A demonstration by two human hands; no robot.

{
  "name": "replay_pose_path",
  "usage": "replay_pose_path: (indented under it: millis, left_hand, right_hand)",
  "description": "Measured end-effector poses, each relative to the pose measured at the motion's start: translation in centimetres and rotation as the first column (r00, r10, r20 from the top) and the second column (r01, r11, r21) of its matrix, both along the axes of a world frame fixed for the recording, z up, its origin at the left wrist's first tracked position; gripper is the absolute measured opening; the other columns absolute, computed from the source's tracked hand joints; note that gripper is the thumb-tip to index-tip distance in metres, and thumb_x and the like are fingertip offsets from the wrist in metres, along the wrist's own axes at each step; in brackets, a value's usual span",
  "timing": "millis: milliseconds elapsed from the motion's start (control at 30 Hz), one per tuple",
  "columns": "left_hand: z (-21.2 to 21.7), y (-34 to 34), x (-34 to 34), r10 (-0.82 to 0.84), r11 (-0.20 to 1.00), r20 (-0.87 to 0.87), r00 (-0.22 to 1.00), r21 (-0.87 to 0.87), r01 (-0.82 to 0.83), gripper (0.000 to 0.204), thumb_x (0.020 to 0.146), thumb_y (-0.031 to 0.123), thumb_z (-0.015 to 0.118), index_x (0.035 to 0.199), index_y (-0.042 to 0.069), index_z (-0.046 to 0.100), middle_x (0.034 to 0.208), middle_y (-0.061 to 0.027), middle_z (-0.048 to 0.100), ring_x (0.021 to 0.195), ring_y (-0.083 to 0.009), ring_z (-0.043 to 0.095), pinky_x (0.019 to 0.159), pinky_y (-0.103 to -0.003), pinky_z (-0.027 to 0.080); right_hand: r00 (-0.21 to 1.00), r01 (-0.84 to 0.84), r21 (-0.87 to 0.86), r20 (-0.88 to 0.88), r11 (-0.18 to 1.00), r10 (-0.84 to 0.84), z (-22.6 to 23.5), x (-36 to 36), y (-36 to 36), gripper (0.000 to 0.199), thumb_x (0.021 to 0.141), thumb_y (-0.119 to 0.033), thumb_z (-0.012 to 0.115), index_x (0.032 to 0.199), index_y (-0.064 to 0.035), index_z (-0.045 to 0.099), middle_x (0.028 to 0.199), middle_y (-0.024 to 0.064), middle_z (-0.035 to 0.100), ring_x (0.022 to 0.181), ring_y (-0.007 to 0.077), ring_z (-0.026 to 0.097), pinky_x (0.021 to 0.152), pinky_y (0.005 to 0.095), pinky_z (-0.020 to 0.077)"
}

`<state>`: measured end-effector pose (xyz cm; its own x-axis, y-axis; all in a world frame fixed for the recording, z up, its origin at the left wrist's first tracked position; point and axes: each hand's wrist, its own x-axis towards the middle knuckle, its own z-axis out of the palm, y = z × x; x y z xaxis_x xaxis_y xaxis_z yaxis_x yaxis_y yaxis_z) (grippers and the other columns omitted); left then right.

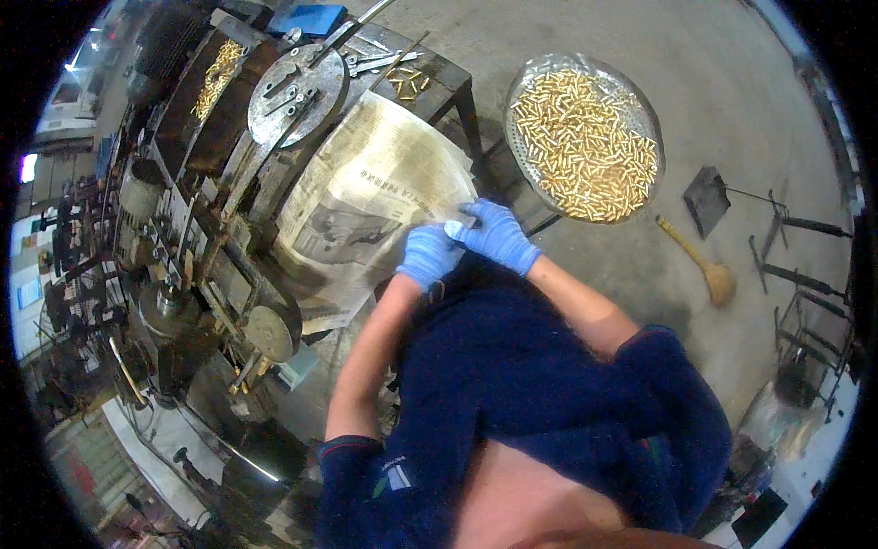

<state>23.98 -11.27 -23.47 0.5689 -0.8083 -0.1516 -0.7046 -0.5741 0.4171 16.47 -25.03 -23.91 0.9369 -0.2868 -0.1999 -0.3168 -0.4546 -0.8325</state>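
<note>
A large, yellowed newspaper sheet (366, 178) with a dark picture slopes from the machine toward my lap. My left hand (428, 254), in a blue knit glove, has its fingers curled at the near edge of the sheet. Right beside it, my right hand (497, 235) in a matching glove pinches the paper's near right corner. The two hands almost touch, with the right thumb tip reaching over to the left fingers. The fingertips are partly hidden, so anything small between them does not show.
Beyond the hands, a round perforated metal tray (651, 197) holds a heap of small brass pieces. A gourd-shaped scoop (718, 282) and a dark dustpan (706, 203) are on the floor. At left stands a machine with a round steel plate (311, 78) and a brass-filled bin (218, 82).
</note>
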Motion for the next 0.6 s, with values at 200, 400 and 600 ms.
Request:
replay_pose_path:
  millis: [200,400,600]
  left_hand:
    - [4.7,-0.7,4.8,-0.061,0.996,-0.059,0.996,-0.073,0.057,0.030,0.080,0.017,0.058,0.110,0.019,0.063,0.108,-0.0073,0.062,0.082,-0.0275,0.064,0.070,-0.036,0.051]
    - [3.5,-4.8,6.1,-0.470,0.869,-0.025,0.882,0.166,0.467,0.035,0.084,0.017,0.051,0.117,0.024,0.057,0.112,-0.0013,0.059,0.084,-0.0276,0.063,0.071,-0.038,0.051]
    - [1.8,-5.9,7.7,-0.477,0.832,-0.049,0.877,0.296,0.469,0.021,0.083,0.026,0.052,0.098,0.019,0.066,0.093,-0.0061,0.063,0.080,-0.0303,0.062,0.069,-0.042,0.049]
  right_hand:
    - [0.992,-0.120,-0.073,0.040,0.990,0.124,-0.6,-0.4,-0.7,0.067,0.074,-0.058,0.059,0.106,0.0012,0.061,0.103,0.0242,0.060,0.096,0.0366,0.058,0.086,0.0402,0.0461]
    - [0.964,-0.218,-0.023,0.154,0.976,0.219,0.3,-0.8,-1.4,0.053,0.078,-0.047,0.060,0.106,-0.0014,0.061,0.103,0.0213,0.061,0.096,0.0354,0.059,0.087,0.0385,0.0457]
    - [0.965,-0.207,0.005,0.166,0.978,0.203,-1.3,-1.0,-4.2,0.047,0.077,-0.044,0.065,0.098,-0.0026,0.066,0.103,0.0198,0.061,0.094,0.0333,0.060,0.085,0.0363,0.0469]
